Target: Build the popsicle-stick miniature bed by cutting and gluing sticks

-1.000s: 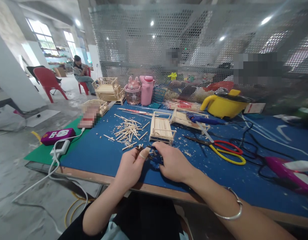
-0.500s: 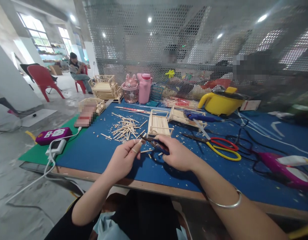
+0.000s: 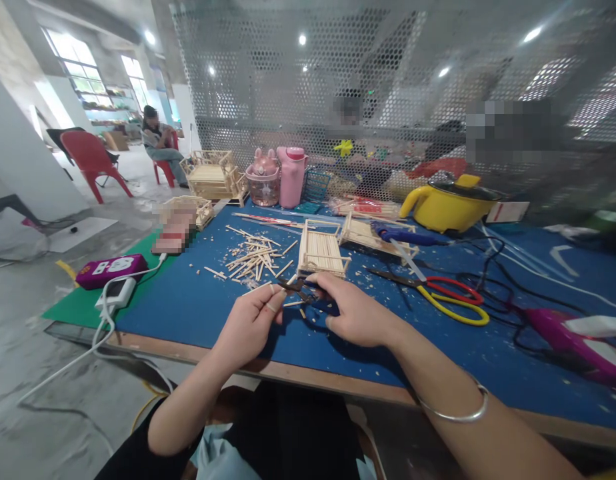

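My left hand (image 3: 253,320) pinches a thin wooden stick (image 3: 258,289) above the blue mat. My right hand (image 3: 351,310) is wrapped round the dark blue handles of a pair of pliers (image 3: 297,288), whose jaws meet the stick at my left fingertips. Just beyond my hands stands a small frame of wooden sticks (image 3: 321,250). A loose pile of short sticks (image 3: 255,259) lies to its left, with small chips scattered around. A second stick frame (image 3: 365,233) is behind on the right, partly covered by a blue glue gun (image 3: 405,235).
Scissors (image 3: 443,297) with red and yellow handles lie right of my right hand, near black cables. A yellow pot (image 3: 445,205) and pink jug (image 3: 291,180) stand at the back. A phone (image 3: 174,232) and purple box (image 3: 112,270) are left. A person (image 3: 161,143) sits far off.
The stick in my left hand now lies flatter, pointing left, and the pliers' jaws are at my fingertips. The whole view has shifted slightly.
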Tool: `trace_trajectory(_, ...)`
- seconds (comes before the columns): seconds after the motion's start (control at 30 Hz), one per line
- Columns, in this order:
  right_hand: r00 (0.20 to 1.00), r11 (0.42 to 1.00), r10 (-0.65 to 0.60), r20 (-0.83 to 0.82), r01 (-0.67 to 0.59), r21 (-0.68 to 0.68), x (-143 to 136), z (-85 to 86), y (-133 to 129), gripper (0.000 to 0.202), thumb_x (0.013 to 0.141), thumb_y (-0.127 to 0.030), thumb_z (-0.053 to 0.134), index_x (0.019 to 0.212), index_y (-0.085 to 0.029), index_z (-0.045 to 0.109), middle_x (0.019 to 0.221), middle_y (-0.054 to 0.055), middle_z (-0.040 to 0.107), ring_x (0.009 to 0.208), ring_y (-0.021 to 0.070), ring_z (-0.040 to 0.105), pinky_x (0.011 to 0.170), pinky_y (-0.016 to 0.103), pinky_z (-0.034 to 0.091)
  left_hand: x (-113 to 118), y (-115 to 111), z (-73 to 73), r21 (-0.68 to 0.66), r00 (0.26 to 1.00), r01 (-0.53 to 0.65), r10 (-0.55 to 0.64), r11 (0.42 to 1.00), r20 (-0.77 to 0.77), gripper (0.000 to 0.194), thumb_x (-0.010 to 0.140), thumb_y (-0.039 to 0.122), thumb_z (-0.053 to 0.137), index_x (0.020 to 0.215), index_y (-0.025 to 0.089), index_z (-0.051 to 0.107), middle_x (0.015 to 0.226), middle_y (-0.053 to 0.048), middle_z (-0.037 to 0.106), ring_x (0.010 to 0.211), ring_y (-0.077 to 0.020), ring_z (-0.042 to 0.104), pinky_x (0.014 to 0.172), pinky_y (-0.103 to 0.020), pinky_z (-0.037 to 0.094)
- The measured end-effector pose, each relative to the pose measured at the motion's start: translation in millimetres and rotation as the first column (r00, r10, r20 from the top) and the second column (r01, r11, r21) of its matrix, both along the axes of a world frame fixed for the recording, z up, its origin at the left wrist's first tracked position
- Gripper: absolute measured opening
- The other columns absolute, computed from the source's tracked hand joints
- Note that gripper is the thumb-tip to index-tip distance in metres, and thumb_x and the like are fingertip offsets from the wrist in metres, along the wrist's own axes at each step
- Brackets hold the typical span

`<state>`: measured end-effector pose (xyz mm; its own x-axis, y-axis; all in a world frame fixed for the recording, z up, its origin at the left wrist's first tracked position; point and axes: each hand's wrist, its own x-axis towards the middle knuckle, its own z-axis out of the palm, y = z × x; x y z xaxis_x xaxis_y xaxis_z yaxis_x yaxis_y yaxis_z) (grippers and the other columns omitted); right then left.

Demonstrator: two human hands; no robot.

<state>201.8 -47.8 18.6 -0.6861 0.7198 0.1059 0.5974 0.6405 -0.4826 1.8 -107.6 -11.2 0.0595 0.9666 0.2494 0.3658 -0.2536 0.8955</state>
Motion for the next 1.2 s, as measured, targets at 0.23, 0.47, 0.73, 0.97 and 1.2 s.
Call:
trace_trajectory(0.23, 1.0, 0.999, 0.007, -0.013, -0.007, -0.041, -3, 0.2, -1, 0.056, 0.059, -0.005, 0.05, 0.114, -0.018, 0.052, 0.096, 0.005, 0.057, 0.085, 0.0189, 0.052, 0.078, 0.032, 0.043, 1, -2, -1.7, -0.035, 0.999, -0.011, 0.012, 0.999, 0.03, 0.039, 0.094, 0.041, 0.04, 0.065, 0.017, 0.052, 0.059, 0.005, 0.047, 0.055, -0.0078, 0.041, 0.059, -0.021, 0.033)
trace_trajectory(0.47, 1.0, 0.999, 0.002, -0.028, -0.004, -0.049, -3, 1.7, -1, 0.05, 0.061, -0.007, 0.051, 0.11, -0.018, 0.053, 0.097, 0.005, 0.059, 0.086, 0.0189, 0.053, 0.078, 0.032, 0.043, 2, -1, -2.1, -0.045, 0.997, -0.002, 0.006, 0.999, 0.073, 0.04, 0.094, 0.042, 0.041, 0.065, 0.017, 0.053, 0.057, 0.005, 0.046, 0.054, -0.0074, 0.04, 0.057, -0.021, 0.033)
trace_trajectory(0.73, 0.999, 0.999, 0.033, -0.037, -0.034, -0.037, -5, 3.4, -7, 0.049, 0.063, -0.007, 0.051, 0.111, -0.02, 0.053, 0.098, 0.003, 0.062, 0.084, 0.018, 0.055, 0.075, 0.03, 0.043, 5, -5, 0.9, -0.024, 0.982, 0.031, -0.026, 0.999, 0.185, 0.035, 0.091, 0.045, 0.046, 0.073, 0.017, 0.056, 0.07, 0.001, 0.057, 0.067, -0.0107, 0.051, 0.064, -0.022, 0.04)
trace_trajectory(0.97, 1.0, 1.0, 0.0, -0.01, 0.0, 0.023, -10, -5.9, -7, 0.05, 0.063, -0.008, 0.053, 0.112, -0.018, 0.054, 0.111, 0.009, 0.061, 0.098, 0.023, 0.056, 0.087, 0.036, 0.044, 12, 1, -6.6, -0.079, 0.994, -0.109, 0.111, 0.991, 0.018, 0.05, 0.093, 0.053, 0.034, 0.062, 0.017, 0.051, 0.055, 0.003, 0.049, 0.053, -0.0109, 0.042, 0.054, -0.024, 0.032)
trace_trajectory(1.2, 0.989, 0.966, -0.145, -0.005, 0.143, 0.216, -21, -21.9, -17, 0.057, 0.063, -0.009, 0.052, 0.12, -0.013, 0.051, 0.111, 0.014, 0.06, 0.103, 0.0269, 0.054, 0.09, 0.04, 0.043, 9, 2, -4.8, 0.009, 0.97, -0.22, 0.22, 0.975, -0.105, 0.046, 0.093, 0.046, 0.036, 0.06, 0.018, 0.05, 0.057, 0.002, 0.053, 0.054, -0.0113, 0.042, 0.055, -0.025, 0.03)
